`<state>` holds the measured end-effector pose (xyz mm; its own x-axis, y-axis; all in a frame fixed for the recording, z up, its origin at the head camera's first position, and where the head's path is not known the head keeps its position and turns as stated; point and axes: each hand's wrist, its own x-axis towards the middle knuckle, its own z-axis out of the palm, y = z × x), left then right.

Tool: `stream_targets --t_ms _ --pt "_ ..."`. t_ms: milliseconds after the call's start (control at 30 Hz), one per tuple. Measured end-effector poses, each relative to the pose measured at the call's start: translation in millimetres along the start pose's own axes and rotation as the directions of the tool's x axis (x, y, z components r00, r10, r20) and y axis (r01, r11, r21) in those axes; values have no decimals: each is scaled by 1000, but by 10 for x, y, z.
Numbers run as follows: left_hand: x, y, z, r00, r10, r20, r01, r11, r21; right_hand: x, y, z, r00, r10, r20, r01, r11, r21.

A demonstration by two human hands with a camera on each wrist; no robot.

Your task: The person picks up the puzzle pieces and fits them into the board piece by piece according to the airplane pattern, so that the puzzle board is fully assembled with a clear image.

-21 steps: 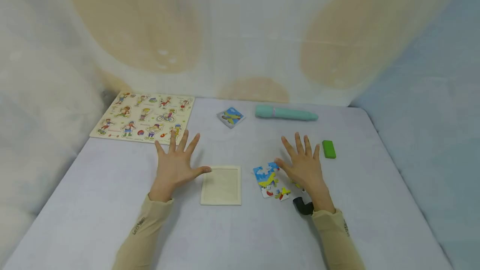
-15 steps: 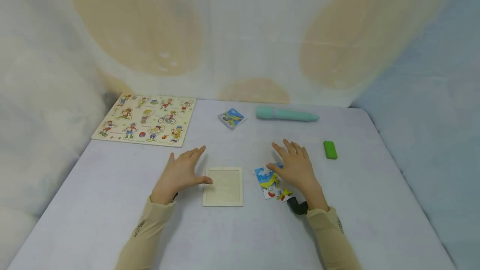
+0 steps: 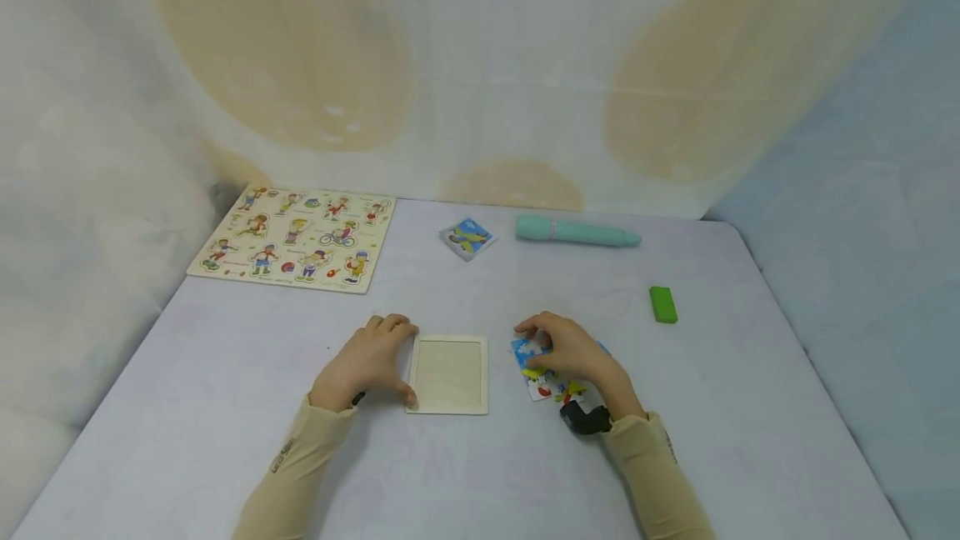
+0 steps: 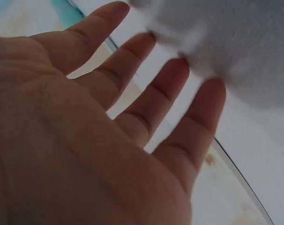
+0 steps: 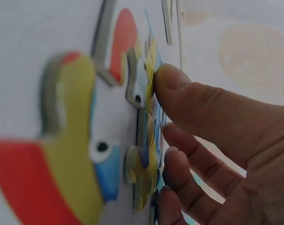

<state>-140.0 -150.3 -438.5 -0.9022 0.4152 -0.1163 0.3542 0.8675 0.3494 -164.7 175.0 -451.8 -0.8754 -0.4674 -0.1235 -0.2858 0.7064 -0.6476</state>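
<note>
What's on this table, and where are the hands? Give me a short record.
left hand: at the left edge of a square tray
right hand: over puzzle pieces, right of the tray
far side, left to right: picture board, card, teal tube
right side: green block

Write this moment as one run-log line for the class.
left grip: at left edge of beige tray, contact unclear | right grip: at puzzle pieces | beige tray: left of puzzle pieces | green block: untouched
</note>
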Motion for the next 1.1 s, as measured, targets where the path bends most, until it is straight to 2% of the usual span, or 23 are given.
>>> stream_targets --t_ms 167,267,467,633,733,867,967,1100 --pt "-25 9 43 999 -21 49 21 1000 -3 17 15 36 999 -51 8 52 999 -5" --pt "-23 0 72 998 -4 67 5 1000 -16 24 9 64 998 -64 17 64 998 0" --pt "62 9 121 990 60 127 -50 996 -77 24 32 51 1000 -23 -10 23 1000 -9" --pt "105 0 120 981 71 179 -52 993 -105 28 77 24 998 52 -35 -50 998 49" --pt "100 1 93 981 86 177 -68 992 -102 24 88 -3 993 109 -48 -105 990 92" --pt "98 8 75 982 89 166 -75 993 -91 24 89 -35 986 143 -80 -129 979 160" --pt "102 6 84 982 72 177 -57 994 -92 46 48 -42 987 131 -96 -112 976 188" --pt "109 -6 99 981 74 176 -58 994 -95 126 -64 -21 992 92 -83 -71 971 229"
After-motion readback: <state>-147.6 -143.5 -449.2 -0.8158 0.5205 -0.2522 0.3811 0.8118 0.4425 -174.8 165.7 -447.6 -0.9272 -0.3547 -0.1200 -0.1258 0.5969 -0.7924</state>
